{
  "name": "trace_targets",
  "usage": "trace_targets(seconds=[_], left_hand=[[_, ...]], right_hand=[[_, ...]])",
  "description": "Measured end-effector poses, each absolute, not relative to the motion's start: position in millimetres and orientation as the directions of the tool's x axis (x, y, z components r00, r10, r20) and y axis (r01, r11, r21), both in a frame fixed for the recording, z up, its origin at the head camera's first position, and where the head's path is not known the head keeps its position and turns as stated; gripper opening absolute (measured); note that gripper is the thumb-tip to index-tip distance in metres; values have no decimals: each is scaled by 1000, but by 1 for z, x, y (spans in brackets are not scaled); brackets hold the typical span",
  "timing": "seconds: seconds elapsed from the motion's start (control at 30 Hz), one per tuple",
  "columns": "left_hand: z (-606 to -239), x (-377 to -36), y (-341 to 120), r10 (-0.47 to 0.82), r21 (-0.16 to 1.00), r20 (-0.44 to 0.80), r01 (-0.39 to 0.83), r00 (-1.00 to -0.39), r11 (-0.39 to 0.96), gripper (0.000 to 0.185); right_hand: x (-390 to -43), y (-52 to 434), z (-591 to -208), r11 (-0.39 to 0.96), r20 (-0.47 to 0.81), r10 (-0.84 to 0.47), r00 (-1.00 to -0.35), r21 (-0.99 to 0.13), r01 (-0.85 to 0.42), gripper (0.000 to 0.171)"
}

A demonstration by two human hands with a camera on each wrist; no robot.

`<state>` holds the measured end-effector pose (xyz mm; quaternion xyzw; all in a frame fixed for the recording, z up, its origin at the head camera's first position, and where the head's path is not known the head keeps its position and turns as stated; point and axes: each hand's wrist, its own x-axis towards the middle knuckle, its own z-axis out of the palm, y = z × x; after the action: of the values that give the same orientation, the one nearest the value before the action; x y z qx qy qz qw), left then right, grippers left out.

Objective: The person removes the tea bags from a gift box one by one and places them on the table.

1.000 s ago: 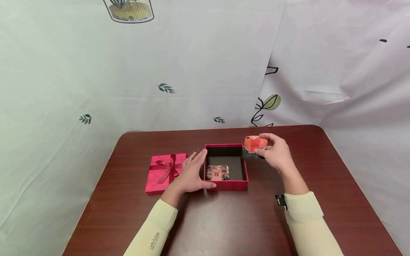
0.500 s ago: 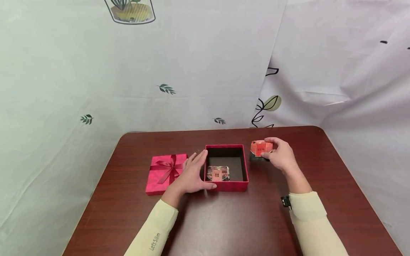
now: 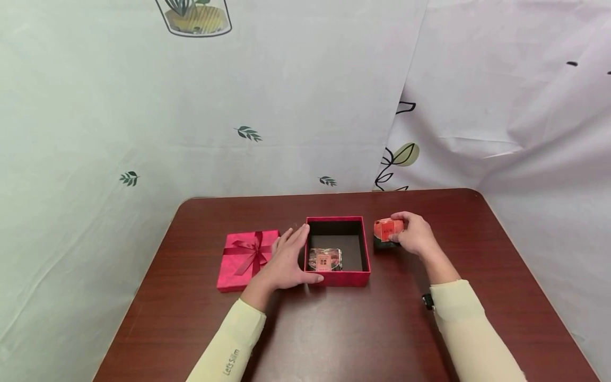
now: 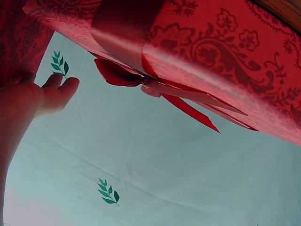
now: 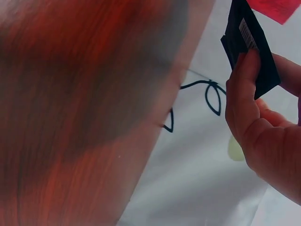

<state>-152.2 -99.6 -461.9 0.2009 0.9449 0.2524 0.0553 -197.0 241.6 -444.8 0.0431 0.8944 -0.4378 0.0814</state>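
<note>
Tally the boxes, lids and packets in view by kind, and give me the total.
Open box: 1
Ribboned lid: 1
Packets: 2 (patterned packet in the box, orange packet in the right hand)
Total: 4

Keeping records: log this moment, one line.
left hand: touches open rectangular red box; right hand: holds rectangular orange-black packet; bow-topped red lid: beside box

The reddish-brown table (image 3: 334, 329) bears a ribboned lid (image 3: 243, 260) — and, beside it, an open box (image 3: 345, 279).
</note>
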Motion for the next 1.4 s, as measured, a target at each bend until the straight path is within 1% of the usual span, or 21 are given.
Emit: trace_targets(seconds=[0.27, 0.37, 0.6, 0.9, 1.27, 1.4], left_hand=[[-463, -152, -99, 401, 500, -16, 340, -916, 797, 124], [-463, -152, -98, 399, 497, -13, 340, -917, 798, 124], [-463, -152, -99, 402, 499, -16, 341, -916, 797, 124], [-466, -152, -101, 412, 506, 8, 359, -911, 784, 125], [-466, -153, -100, 405, 517, -10, 342, -914, 784, 126], [-466, -153, -100, 405, 521, -7, 342, -914, 782, 126]], right_hand=[[-203, 245, -457, 641, -219, -14, -976, -751, 159, 52], [-204, 246, -460, 658, -214, -25, -977, -739, 145, 52], [-208, 245, -470, 745, -190, -48, -981, -661, 92, 50], [-214, 243, -481, 816, -177, -63, -982, -576, 52, 47], [-214, 242, -486, 856, -161, -77, -984, -517, 18, 47], [-213, 240, -487, 860, -165, -53, -985, -509, 39, 48]])
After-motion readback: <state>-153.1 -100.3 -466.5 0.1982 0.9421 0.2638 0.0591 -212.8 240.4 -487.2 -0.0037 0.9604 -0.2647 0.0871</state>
